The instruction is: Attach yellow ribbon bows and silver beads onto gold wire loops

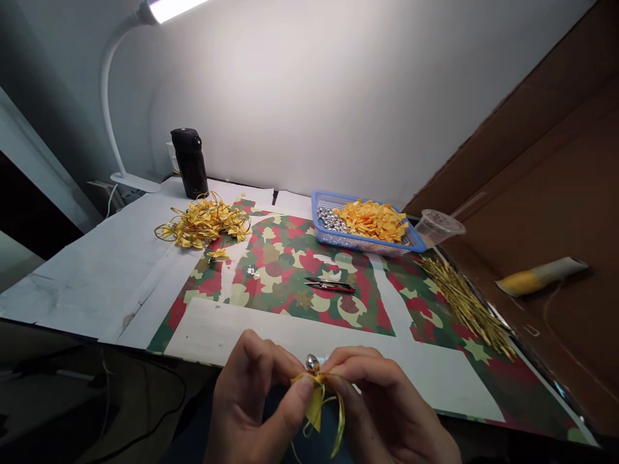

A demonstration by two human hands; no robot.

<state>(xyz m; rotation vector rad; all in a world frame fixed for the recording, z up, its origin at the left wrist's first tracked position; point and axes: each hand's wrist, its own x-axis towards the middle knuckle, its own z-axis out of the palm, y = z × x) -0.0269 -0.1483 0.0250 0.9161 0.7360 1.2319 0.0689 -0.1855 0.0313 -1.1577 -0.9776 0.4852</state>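
Both hands meet at the near edge of the table. My left hand (251, 399) and my right hand (387, 406) pinch a small yellow ribbon bow (320, 401) between thumbs and forefingers. A small silver bell (312, 363) sits on top of the bow, between the fingertips. Gold cord loops hang down from the bow. Fingers of both hands are closed on the piece.
A blue basket (367, 243) at the back holds yellow ribbon pieces and silver bells. A pile of finished bows (206, 222) lies back left. Thread snips (329, 284) rest mid-table. Gold cords (464, 303), a plastic cup (438, 227), a black device (189, 162) and a lamp (109, 96) are around.
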